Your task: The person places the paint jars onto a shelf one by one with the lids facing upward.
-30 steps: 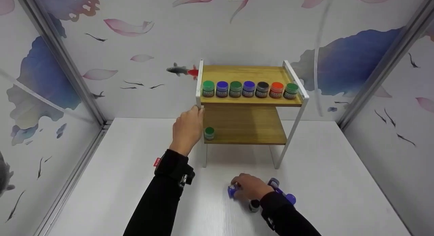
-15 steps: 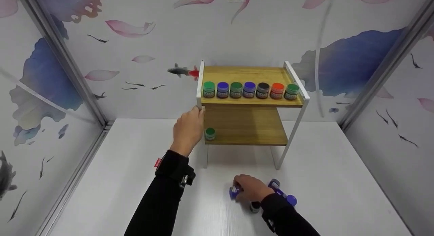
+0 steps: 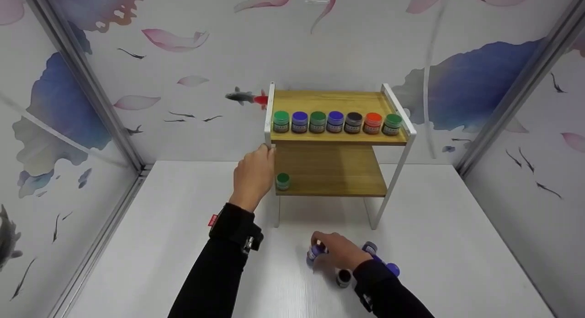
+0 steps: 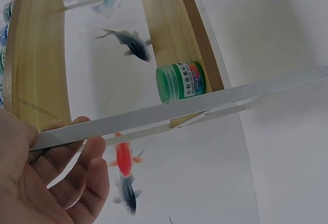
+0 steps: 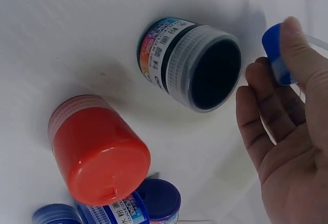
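My left hand grips the white left upright of a small two-tier wooden shelf. Its fingers bend around the bar in the left wrist view. On the lower board, close to that upright, stands a green paint jar. In front of the shelf my right hand pinches a blue paint jar between thumb and fingers, tilted low over the white table. Beside this hand lies a black paint jar on its side. A red paint jar, seen in the right wrist view, is covered by the arm in the head view.
Several capped paint jars in green, blue, black and red line the upper board's front edge. More blue jars lie right of my right wrist. Printed wall panels enclose the white table at the back and sides.
My right hand has risen slightly, tipping the blue paint jar, and more of the black jar shows. My left hand has kept its hold on the shelf's upright.
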### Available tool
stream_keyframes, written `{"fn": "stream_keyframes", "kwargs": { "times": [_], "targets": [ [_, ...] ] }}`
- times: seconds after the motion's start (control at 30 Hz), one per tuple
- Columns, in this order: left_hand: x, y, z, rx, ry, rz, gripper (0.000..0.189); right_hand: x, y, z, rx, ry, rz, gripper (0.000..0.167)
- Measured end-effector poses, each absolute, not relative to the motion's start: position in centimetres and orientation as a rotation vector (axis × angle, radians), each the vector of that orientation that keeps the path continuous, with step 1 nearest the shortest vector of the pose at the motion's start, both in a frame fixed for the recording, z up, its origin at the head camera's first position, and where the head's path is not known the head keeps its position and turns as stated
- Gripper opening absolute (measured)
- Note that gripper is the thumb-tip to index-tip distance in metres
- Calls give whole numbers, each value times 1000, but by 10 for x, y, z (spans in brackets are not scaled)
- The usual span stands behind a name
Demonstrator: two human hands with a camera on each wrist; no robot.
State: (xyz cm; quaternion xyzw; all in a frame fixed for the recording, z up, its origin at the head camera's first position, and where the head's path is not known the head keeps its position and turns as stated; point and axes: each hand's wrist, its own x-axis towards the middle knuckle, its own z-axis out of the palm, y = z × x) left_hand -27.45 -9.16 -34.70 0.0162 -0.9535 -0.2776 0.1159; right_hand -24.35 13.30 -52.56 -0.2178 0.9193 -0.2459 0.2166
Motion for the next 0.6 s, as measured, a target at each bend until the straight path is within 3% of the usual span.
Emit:
{"fn": "stream_keyframes", "kwargs": {
  "times": [0.6],
  "targets": [
    [-274, -92, -347, 45, -2792, -814, 40, -250, 133, -515, -894, 2630, -759, 28]
  ]
}}
